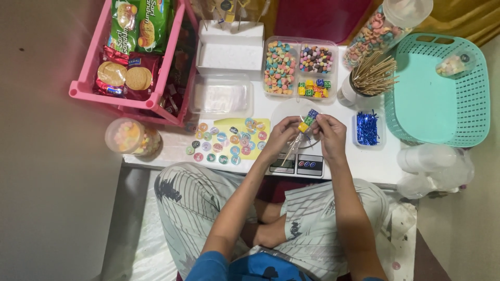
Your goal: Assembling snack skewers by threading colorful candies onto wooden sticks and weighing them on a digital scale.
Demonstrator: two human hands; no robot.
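Note:
Both my hands meet over a small kitchen scale (301, 164) at the table's near edge. My left hand (279, 136) and my right hand (330, 134) together hold a thin wooden skewer (291, 150) threaded with small wrapped candies (307, 120) in yellow, green and blue. The skewer slants down to the left from the candies. A clear round lid or dish (284, 110) lies under my hands.
Divided clear box of coloured candies (298, 67), cup of wooden skewers (372, 78), blue twist ties in a small tray (367, 128), teal basket (437, 88), pink rack with biscuit packs (130, 52), sticker sheet (229, 140), candy jar (131, 136), white boxes (229, 52).

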